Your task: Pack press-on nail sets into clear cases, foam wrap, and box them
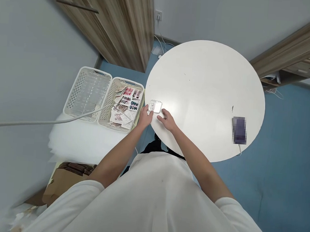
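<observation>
A small clear plastic case (155, 106) is at the left edge of the round white table (204, 87). My left hand (145, 116) grips its left side, with the thumb at the near edge. My right hand (167, 120) is just to the right of the case, thumb and fingers apart, with nothing in it. Small items seem to lie inside the case's left part, too small to name.
Left of the table, a white basket (105, 107) holds cards of press-on nails (128, 100). Another white basket (76, 78) holds clear plastic pieces. A white cable (37, 123) crosses in front. White sheets (81, 139) and a cardboard box (61, 183) lie nearer. A blurred-out phone-like object (239, 130) rests at the table's right.
</observation>
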### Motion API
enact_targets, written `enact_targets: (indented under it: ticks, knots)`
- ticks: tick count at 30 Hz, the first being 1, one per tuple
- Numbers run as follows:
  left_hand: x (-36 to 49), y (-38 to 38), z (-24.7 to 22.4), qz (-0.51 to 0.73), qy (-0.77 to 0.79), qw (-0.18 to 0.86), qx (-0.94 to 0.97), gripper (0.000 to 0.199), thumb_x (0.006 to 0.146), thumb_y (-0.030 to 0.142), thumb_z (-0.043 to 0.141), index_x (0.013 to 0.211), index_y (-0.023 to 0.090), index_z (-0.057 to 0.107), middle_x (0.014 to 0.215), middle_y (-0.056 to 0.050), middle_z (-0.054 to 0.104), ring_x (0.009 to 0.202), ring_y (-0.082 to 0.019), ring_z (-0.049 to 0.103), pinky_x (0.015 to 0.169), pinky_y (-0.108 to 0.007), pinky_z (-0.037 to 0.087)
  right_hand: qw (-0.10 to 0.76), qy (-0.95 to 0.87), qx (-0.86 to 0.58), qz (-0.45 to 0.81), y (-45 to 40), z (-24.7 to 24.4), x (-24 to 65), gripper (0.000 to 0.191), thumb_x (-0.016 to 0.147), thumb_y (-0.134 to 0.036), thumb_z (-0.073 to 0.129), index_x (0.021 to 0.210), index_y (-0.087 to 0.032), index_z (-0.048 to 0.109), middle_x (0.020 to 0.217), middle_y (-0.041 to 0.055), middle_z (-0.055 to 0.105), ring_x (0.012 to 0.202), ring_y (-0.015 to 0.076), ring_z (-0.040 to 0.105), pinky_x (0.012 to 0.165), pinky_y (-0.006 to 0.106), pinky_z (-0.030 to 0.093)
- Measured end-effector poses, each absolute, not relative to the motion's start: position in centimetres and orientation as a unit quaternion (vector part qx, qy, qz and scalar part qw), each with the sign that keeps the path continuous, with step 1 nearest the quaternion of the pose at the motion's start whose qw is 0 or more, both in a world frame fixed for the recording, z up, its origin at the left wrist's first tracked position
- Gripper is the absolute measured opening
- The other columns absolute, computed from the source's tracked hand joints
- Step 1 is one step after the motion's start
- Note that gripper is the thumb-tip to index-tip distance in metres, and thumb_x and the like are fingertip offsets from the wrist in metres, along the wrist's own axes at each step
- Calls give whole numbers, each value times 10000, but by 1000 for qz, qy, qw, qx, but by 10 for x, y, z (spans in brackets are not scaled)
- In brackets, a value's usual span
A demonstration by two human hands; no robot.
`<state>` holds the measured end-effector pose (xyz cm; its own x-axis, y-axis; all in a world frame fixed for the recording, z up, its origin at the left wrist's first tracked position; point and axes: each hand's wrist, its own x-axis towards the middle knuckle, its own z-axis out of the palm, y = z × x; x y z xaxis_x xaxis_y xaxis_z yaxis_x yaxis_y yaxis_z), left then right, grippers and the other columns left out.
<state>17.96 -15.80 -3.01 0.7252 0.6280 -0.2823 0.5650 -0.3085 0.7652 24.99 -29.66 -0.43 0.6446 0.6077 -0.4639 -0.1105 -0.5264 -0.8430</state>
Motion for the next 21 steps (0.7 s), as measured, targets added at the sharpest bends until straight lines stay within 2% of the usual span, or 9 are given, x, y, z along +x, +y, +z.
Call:
enact_targets:
  ticks: [5,11,21]
  knots:
    - [183,-155,-30,14,358,453,816,470,796,285,491,1238,128,511,1090,-112,559,983,-229,560,869,-351,455,472,-149,-788,368,-285,-12,247,686,755,-419,581,1357,-192,343,1445,104,296,1287,241,358,965,383,437]
    - [180,-161,-38,40,365,478,798,446,774,253,510,1208,158,544,1037,-80,566,908,-190,567,812,-317,473,499,-126,-772,373,-295,-17,245,661,749,-400,600,1344,-221,373,1442,82,310,1254,239,408,992,401,418]
    - [191,-242,-24,47,260,551,792,387,779,246,513,1152,172,584,1022,-67,578,919,-159,577,819,-298,488,471,-107,-831,276,-393,-9,242,582,772,-364,565,1316,-217,419,1401,85,382,1247,217,419,1002,382,410]
